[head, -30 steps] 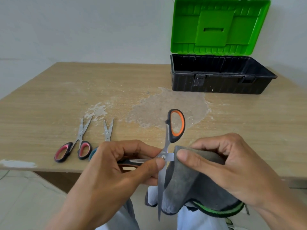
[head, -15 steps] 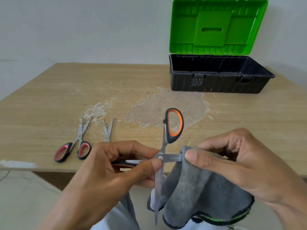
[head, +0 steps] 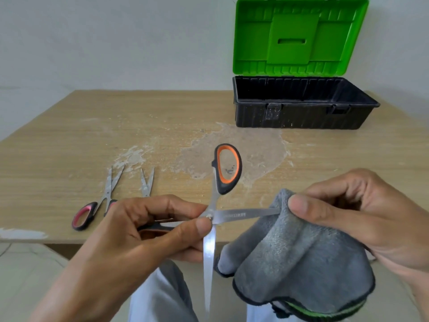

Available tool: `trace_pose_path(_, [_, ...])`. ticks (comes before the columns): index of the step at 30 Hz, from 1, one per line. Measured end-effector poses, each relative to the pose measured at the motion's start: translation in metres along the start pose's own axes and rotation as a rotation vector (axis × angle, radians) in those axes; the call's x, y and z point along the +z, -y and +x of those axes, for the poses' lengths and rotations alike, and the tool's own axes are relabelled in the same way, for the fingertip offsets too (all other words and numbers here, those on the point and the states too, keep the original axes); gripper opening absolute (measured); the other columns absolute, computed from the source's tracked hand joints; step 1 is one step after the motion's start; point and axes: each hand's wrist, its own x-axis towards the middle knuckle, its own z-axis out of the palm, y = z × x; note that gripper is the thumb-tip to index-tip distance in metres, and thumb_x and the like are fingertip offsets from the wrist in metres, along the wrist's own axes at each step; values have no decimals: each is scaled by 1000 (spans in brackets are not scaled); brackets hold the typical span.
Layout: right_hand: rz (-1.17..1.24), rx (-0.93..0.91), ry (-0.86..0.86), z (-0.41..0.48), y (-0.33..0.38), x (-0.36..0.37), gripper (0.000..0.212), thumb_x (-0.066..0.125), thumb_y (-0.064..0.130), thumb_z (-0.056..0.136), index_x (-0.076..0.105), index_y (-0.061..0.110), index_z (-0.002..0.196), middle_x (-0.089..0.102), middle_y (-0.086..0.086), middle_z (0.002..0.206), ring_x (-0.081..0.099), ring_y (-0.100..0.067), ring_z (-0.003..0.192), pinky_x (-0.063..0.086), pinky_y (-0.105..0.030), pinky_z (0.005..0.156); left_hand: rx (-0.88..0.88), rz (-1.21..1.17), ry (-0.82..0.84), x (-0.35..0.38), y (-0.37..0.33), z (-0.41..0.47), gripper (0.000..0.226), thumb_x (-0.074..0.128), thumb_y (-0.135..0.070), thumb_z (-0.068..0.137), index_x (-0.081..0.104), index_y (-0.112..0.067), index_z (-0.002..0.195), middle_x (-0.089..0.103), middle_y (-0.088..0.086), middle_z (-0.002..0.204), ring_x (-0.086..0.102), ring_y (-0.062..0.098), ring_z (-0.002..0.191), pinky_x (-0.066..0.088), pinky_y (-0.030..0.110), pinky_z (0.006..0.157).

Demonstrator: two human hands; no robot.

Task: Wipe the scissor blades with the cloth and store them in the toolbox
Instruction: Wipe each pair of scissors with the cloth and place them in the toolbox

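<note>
My left hand (head: 144, 238) grips the orange-and-black scissors (head: 226, 173) at the pivot, thumb on the screw. They are spread wide: one blade points right, the other hangs down toward my lap. My right hand (head: 362, 217) pinches the grey cloth (head: 297, 263) around the tip of the right-pointing blade, most of that blade bare. The black toolbox (head: 301, 117) with its green lid raised stands at the back right of the wooden table (head: 69, 147).
Red-handled scissors (head: 92, 205) lie near the table's front edge on the left. A second pair lies beside them, only its blades (head: 146, 182) showing past my left hand. Worn pale patches mark the tabletop's middle. My legs are below.
My right hand has slid the cloth outward to the right along the horizontal blade, from near the pivot to its tip. The left hand held the scissors nearly still.
</note>
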Motion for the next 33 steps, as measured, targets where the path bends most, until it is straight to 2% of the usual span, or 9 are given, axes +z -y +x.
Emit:
trace_pose_path(2, [-110, -49, -1, 0, 2, 1, 31, 83, 54, 79, 87, 23, 84, 75, -29, 75, 64, -57, 68, 52, -46, 63, 23, 44, -9, 1, 1, 0, 25, 88, -32, 58, 82, -17, 76, 78, 10, 78, 77, 26, 70, 61, 25, 65])
trace_pose_path(5, [-201, -138, -31, 2, 4, 8, 16, 79, 36, 81, 87, 23, 75, 68, 5, 49, 56, -2, 41, 40, -3, 52, 25, 68, -47, 2, 2, 0, 14, 84, -27, 64, 82, -19, 74, 79, 7, 78, 77, 24, 70, 60, 22, 64])
trace_pose_path(7, [-236, -132, -25, 2, 6, 10, 17, 77, 37, 78, 87, 24, 75, 70, 9, 51, 60, 2, 44, 40, 0, 52, 36, 87, -35, 0, 1, 0, 17, 86, -31, 66, 82, -19, 78, 79, 7, 79, 77, 25, 71, 60, 23, 66])
trace_pose_path(9, [-231, -121, -23, 3, 8, 9, 23, 81, 49, 82, 87, 27, 80, 76, -4, 62, 68, -16, 51, 50, -11, 55, 50, 98, -21, -3, 1, 0, 30, 85, -39, 61, 82, -18, 83, 79, 8, 81, 77, 25, 72, 61, 24, 67])
trace_pose_path(13, [-153, -83, -112, 1, -3, -7, 36, 79, 61, 79, 86, 29, 93, 72, -39, 86, 58, -73, 78, 52, -79, 73, 46, 83, -47, -6, 0, -1, 27, 85, -39, 61, 82, -19, 80, 79, 7, 79, 77, 21, 70, 60, 21, 64])
trace_pose_path(20, [-197, -183, -53, 2, 7, -3, 24, 72, 51, 83, 86, 36, 96, 84, 0, 93, 80, -35, 88, 64, -50, 79, 6, 84, -17, 7, -9, -1, 6, 76, -17, 66, 81, -19, 68, 77, 7, 68, 75, 17, 61, 54, 12, 53])
trace_pose_path(26, [-336, -205, 112, 10, 10, 23, 24, 62, 56, 96, 83, 45, 103, 84, 4, 94, 77, -22, 74, 60, -27, 71, 64, 91, -9, 15, -14, 0, 7, 76, -15, 68, 81, -19, 69, 77, 3, 68, 75, 16, 60, 54, 11, 55])
trace_pose_path(30, [-358, -143, 230, 6, 7, 24, 42, 43, 73, 99, 71, 53, 123, 64, -41, 117, 66, -59, 104, 52, -70, 91, 68, 62, -86, 16, -16, -2, 7, 77, -15, 64, 81, -21, 65, 77, 3, 65, 74, 14, 56, 49, 9, 45])
trace_pose_path(33, [-357, -103, 211, 8, 7, 17, 43, 47, 76, 93, 75, 53, 116, 73, -33, 110, 72, -54, 91, 57, -63, 88, 81, 70, -71, 16, -17, -3, 9, 76, -15, 65, 81, -22, 65, 77, 1, 66, 74, 14, 57, 50, 9, 46])
